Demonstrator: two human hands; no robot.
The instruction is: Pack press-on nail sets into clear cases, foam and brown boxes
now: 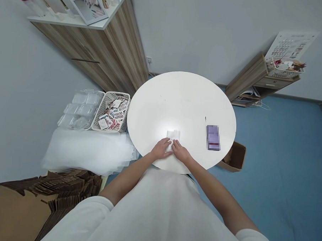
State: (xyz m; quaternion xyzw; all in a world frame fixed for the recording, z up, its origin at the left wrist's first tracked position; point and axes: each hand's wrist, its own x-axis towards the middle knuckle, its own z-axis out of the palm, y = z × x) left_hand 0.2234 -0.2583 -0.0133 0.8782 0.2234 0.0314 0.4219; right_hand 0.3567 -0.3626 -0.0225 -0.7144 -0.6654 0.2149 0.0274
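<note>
A small packet in white translucent wrap lies on the round white table, close to its front edge. My left hand is closed on the packet's left side, fingers on top and thumb along the lower edge. From the right, my right hand presses its bent fingers together onto the wrap. The fingertips of both hands almost meet over it. What is inside the wrap cannot be made out. Further right on the table rests a purple rectangular item, blurred in the picture.
Left of the table are a white basket of printed cards, clear plastic boxes, a stack of translucent sheets and folded cardboard. An open cardboard box stands on the floor at right. Wooden cabinets line the wall.
</note>
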